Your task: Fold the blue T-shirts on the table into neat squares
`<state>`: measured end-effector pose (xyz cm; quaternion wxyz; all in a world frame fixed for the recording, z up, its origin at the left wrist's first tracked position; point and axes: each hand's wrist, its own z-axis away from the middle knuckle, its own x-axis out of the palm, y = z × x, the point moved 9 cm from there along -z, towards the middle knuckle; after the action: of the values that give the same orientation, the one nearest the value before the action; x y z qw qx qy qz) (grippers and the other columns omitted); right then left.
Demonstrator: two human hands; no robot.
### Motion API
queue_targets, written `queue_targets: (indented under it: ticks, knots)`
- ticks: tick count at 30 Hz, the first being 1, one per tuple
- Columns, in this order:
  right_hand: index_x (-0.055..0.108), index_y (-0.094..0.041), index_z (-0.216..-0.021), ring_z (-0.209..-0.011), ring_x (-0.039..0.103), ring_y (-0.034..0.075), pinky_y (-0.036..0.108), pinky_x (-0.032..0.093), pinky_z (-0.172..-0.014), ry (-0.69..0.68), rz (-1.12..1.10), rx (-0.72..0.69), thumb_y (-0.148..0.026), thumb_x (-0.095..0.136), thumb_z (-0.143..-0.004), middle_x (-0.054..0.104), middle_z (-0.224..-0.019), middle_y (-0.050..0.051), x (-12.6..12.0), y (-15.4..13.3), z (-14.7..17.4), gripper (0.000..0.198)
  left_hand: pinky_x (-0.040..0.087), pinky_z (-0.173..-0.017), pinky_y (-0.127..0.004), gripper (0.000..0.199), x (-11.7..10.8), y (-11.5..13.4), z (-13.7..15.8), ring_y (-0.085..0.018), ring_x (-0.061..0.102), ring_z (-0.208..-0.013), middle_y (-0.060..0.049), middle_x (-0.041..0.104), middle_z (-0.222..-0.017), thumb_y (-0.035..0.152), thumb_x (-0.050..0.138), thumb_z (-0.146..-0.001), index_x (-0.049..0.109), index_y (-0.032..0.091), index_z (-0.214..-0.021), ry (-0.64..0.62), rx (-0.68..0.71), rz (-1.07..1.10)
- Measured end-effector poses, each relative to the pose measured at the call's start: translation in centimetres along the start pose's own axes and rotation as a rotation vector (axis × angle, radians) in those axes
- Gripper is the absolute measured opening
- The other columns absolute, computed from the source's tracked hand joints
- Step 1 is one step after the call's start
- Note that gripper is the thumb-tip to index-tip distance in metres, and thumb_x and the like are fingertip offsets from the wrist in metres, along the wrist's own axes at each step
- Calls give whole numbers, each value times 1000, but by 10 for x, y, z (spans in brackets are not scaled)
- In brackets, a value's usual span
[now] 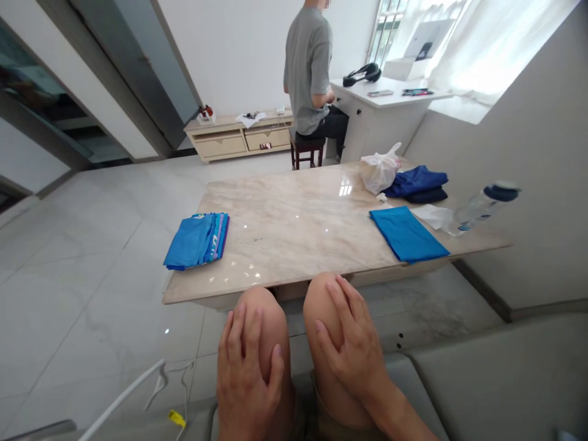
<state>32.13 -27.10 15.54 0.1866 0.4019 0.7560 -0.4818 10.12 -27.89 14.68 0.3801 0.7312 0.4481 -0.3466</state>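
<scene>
You are resting your left hand (250,373) and right hand (356,346) apart, flattened and empty, on your knees (260,301), while the folded blue cloth (408,234) is lying at the near edge of the marble-patterned table (294,226), where a knee bump could be sliding it off.

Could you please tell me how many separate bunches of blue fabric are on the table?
3: a folded stack at the left end, a flat folded cloth toward the right, and a crumpled bundle behind it. Layers inside may be hidden.
</scene>
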Motion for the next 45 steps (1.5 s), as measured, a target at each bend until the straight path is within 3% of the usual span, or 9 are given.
queue_targets:
  ticks: [5,15,28,39,42,45]
  knots:
    - [37,-28,-178,-158,51,42,68,52,-124,27,20,-3,-35,59,-108,49,-174,17,-4,3,2,73,47,-128,-66,80,-6,-4,-2,-41,44,-163,-17,44,-177,29,59,-107,28,30,-180,41,-16,42]
    - [43,-28,-175,-154,55,40,65,53,-122,-4,32,-57,-38,57,-111,53,-170,16,-3,10,-4,66,45,-132,-60,74,-11,-15,-6,-37,41,-167,-14,46,-179,28,58,-107,36,28,-178,33,-58,54]
    - [37,-28,-178,-159,49,41,67,53,-122,24,82,-61,-39,54,-112,47,-176,16,-1,4,9,69,44,-131,-62,76,-14,-19,2,-39,42,-166,-17,48,-176,28,56,-108,30,28,-180,71,-46,35]
    - [37,-28,-177,-158,50,41,67,52,-122,24,89,-76,-37,55,-112,47,-176,17,-1,3,8,68,46,-129,-60,72,-17,-23,4,-38,47,-163,-15,52,-174,30,57,-107,38,28,-176,100,-47,45]
    - [36,-28,-177,-158,50,41,67,52,-122,16,87,-67,-37,56,-112,47,-176,17,-3,1,7,69,47,-128,-60,57,-27,-43,-13,-38,55,-156,-13,64,-162,35,61,-105,58,28,-162,131,-58,94]
    - [37,-29,-177,-157,51,41,67,52,-121,-11,69,-71,-38,56,-112,47,-175,17,-4,0,5,68,53,-118,-57,28,-34,-100,-47,-35,71,-131,-11,81,-129,41,59,-107,78,26,-120,220,-229,164]
